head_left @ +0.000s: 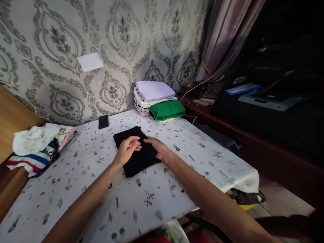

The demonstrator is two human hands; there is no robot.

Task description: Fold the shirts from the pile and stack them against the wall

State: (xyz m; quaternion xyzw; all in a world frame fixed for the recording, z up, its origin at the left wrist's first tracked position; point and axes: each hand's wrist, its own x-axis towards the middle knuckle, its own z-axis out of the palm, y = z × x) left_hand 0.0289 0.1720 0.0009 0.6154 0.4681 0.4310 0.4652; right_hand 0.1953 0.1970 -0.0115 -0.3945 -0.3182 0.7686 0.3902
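Observation:
A black folded cloth, flat and roughly rectangular, lies on the patterned white tablecloth in front of me. Its exact kind of garment cannot be made out. My right hand grips its right edge, with the thumb on top and the other fingers mostly hidden at the side or underneath. Over the cloth's upper left part is my left hand, its thumb and loosely bent fingers apart and holding nothing. Whether the left hand touches the cloth is unclear.
Folded clothes, with a lilac piece on top and a green piece beside it, are stacked by the wall. A black phone lies left of them. Rumpled clothes are at the far left. A white cable hangs at right.

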